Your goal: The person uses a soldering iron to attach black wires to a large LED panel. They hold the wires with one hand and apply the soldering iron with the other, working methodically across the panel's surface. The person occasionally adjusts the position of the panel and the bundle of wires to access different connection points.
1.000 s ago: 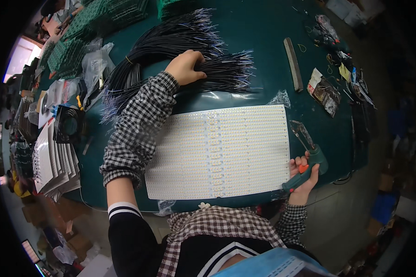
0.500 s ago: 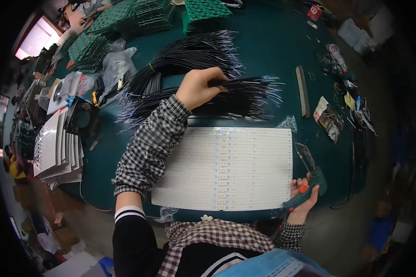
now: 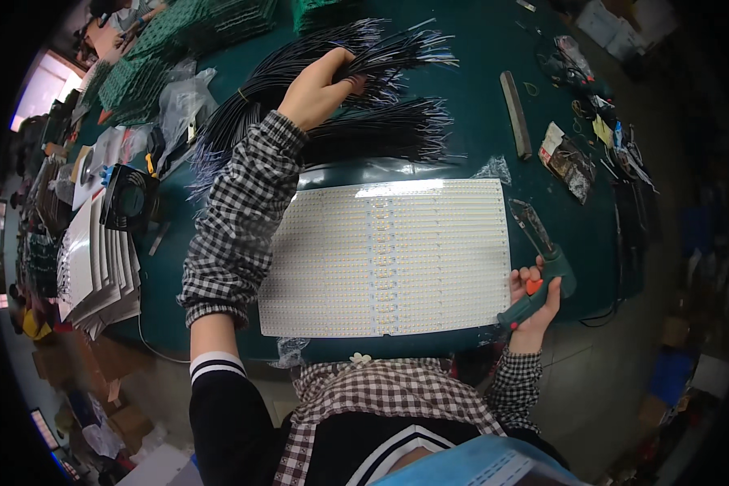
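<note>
My left hand (image 3: 320, 89) is closed around the middle of a bunch of black wires (image 3: 405, 53) with pale stripped-looking ends fanning out to the right. Beneath and in front of it lies another bundle of black wires (image 3: 385, 130) on the green table. A white LED board panel (image 3: 324, 259), with rows of small yellowish dots and a column of contacts down its middle, lies flat before me. At the panel's right edge, my right hand (image 3: 536, 316) grips the handle of a green soldering gun (image 3: 555, 271) with an orange trigger. Its metal tip points up and away.
Green mesh-like stacks (image 3: 150, 69) stand at the back left. Stacked white panels (image 3: 101, 263), a black fan-like device (image 3: 130, 197) and a plastic bag (image 3: 185, 105) sit on the left. To the right lie a grey bar (image 3: 515, 113) and a foil bag (image 3: 567, 162).
My left hand has moved up and away with the wires, from the nearer bundle to above the farther one. My right hand still holds the soldering gun; the view has shifted slightly.
</note>
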The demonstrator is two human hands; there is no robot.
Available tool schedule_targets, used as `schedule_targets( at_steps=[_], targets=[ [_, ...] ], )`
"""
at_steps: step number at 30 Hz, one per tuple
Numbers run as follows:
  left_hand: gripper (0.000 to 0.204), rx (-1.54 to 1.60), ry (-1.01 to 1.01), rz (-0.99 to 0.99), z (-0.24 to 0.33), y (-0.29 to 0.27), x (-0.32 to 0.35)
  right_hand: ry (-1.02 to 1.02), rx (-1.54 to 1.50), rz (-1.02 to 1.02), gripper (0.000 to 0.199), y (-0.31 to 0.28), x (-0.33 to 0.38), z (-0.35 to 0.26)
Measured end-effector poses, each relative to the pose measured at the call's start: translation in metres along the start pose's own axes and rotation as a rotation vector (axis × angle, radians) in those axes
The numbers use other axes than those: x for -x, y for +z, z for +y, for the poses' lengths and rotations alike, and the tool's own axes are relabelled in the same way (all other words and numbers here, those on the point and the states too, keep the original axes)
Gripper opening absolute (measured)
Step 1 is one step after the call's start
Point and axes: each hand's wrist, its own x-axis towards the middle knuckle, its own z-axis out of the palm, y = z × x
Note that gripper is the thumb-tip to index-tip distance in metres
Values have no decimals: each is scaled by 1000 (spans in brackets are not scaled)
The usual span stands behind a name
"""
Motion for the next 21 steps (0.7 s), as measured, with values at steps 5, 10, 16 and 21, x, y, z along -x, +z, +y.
schedule_targets(
  at_steps=[5,10,16,21],
  targets=[
    [33,-276,-60,-149,3,11,-1,-5,4,9,56,4,1,-1],
    [47,-269,-148,-229,-18,25,-9,1,-9,-6,56,4,0,0],
    [41,-643,102,-80,-1,32,1,-7,-10,-8,57,4,2,0],
    [35,-236,43,39,28,2,-10,14,-16,-10,58,-3,1,-1]
  ],
)
